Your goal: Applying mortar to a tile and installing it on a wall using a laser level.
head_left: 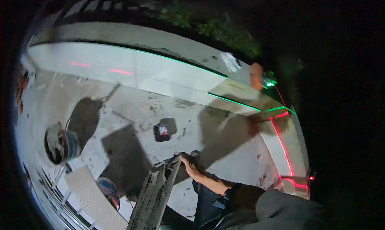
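My right hand comes in from the lower right, with a dark band or watch at its wrist. Its fingers are closed over the upper end of a long, narrow tile. Grey mortar lies thick and uneven along one face of this tile, which slants down to the lower edge of the view. My left hand is out of sight. To the left of the mortared tile, a pale, ribbed plank-like tile rests at a slant beside a metal ladder or rack.
A low wall faced with pale panels bends round the far and right sides. On its top stand a glowing laser level, an orange block and crumpled white wrapping. Buckets and a small dark container stand on the littered floor.
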